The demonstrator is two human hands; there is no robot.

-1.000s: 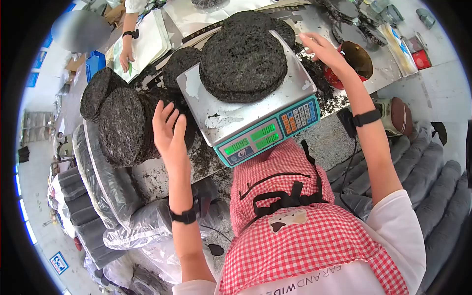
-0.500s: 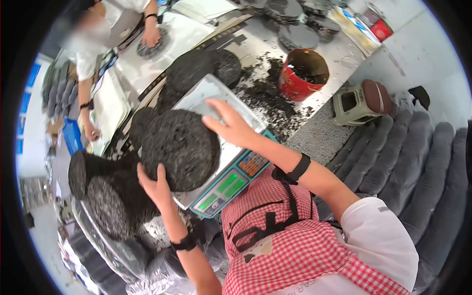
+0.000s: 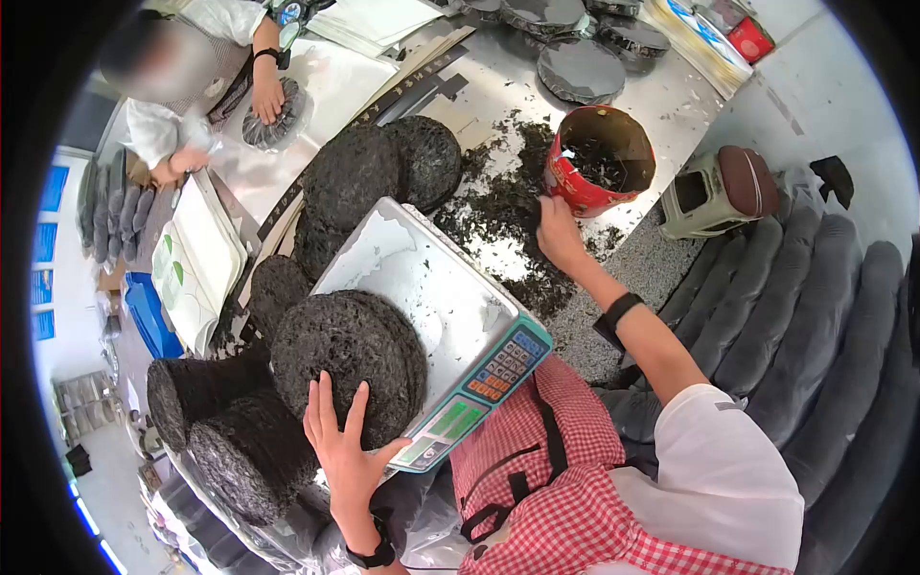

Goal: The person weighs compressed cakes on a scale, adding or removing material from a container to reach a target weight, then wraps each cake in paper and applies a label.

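Observation:
A round cake of dried black seaweed [image 3: 350, 331] lies over the left part of the digital scale's metal pan [image 3: 422, 278], overhanging its edge. My left hand [image 3: 350, 460] rests on the cake's near side, open, its fingers spread and its thumb by the scale. To the right, my right hand [image 3: 561, 235] is low beside a red bucket [image 3: 586, 187], over loose black seaweed flakes [image 3: 513, 196]. Its fingers are curled closed, and I cannot make out what is in them. Green digits glow on the scale display [image 3: 452, 422], too blurred to read.
More seaweed cakes [image 3: 359, 172] are stacked behind the scale and at the left. Wrapped round packs [image 3: 580, 72] lie at the back. A person's hand [image 3: 268, 101] presses a bagged cake across the table. Long filled bags [image 3: 805, 297] and a stool [image 3: 719, 192] stand right.
My right hand has left the scale and moved right to the bucket. The cake has shifted toward the scale's left edge, with my left hand still on it. The other person's hands have moved.

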